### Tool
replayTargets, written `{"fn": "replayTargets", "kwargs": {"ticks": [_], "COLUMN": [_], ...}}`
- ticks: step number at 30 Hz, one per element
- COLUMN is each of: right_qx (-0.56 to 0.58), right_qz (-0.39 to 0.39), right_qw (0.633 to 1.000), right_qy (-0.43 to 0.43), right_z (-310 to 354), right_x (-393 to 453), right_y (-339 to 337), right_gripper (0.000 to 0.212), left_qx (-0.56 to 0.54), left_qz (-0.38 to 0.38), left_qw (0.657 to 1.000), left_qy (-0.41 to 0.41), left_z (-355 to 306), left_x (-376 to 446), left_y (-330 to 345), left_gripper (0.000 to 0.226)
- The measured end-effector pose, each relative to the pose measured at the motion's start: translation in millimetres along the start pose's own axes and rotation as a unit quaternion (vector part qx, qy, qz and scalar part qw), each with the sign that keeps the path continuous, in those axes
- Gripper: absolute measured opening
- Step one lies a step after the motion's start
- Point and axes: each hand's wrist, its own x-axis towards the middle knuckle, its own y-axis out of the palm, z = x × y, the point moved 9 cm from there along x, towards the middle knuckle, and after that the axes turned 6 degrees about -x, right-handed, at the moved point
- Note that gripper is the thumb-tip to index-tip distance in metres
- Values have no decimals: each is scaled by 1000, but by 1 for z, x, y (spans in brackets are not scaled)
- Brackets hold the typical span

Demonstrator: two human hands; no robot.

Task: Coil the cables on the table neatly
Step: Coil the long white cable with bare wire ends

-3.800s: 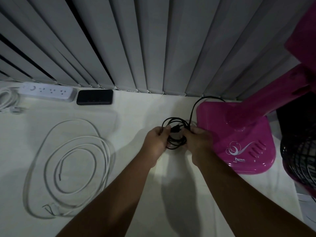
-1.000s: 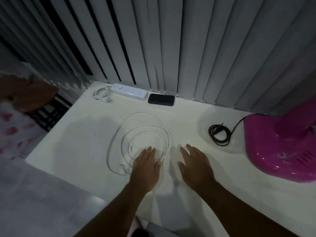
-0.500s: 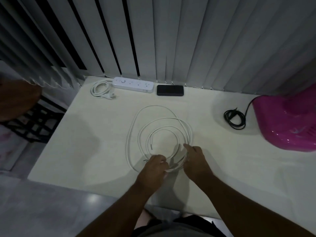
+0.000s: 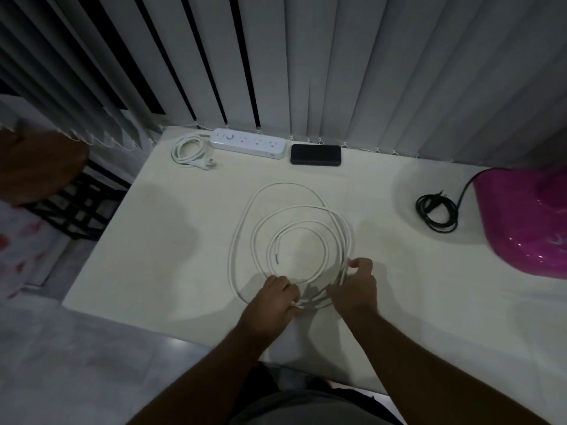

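White cable (image 4: 310, 207), lying in several loose loops on the cream table (image 4: 171, 240), is held at its near edge by both hands. Left hand (image 4: 271, 303): fingers closed on the strands at the lower left of the loops, where a small plug-like end shows just beside the fingertips (too small to identify). Right hand (image 4: 356, 286): thumb and fingers pinched around the bundled strands at the lower right of the loops. One free end of the cable lies inside the innermost loop, pointing toward the near edge. Outer loops spread wider than the inner ones, so the turns do not lie evenly together. Farther right, a small black cable coil (image 4: 437, 213) rests on the table, its lead running to the magenta fan base (image 4: 521, 222) just beside it. Along the far edge, from left to right: a coiled white cord (image 4: 187, 150) with its plug, a white power strip (image 4: 248, 143) joined to it, and a black phone-like slab (image 4: 316, 154). Grey vertical blinds (image 4: 337, 65) hang behind the table.
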Motion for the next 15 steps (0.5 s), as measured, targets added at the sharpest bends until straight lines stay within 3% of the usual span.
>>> {"fn": "replayTargets", "kwargs": {"ticks": [3,6,9,12,15], "right_qx": [89,234,326,413,466], "right_qz": [-27,-59,-76,-65,-45], "right_qw": [991,957,926,888,868], "right_qy": [98,161,176,188,166], "right_z": [-12,-13,1,16,33], "right_x": [-3,-11,-17,-24,-29], "right_y": [-2,3,8,15,18], "right_gripper": [53,30,17,23,23], "left_qx": [4,30,36,-83,-257], "left_qz": [2,-55,-99,-100,-175], "left_qw": [996,988,991,991,932], "left_qy": [90,143,85,-26,-187], "left_z": [-10,-8,17,50,79], "left_x": [2,8,18,22,12], "left_y": [-8,-32,-60,-69,-72], "left_gripper": [10,16,13,10,6]}}
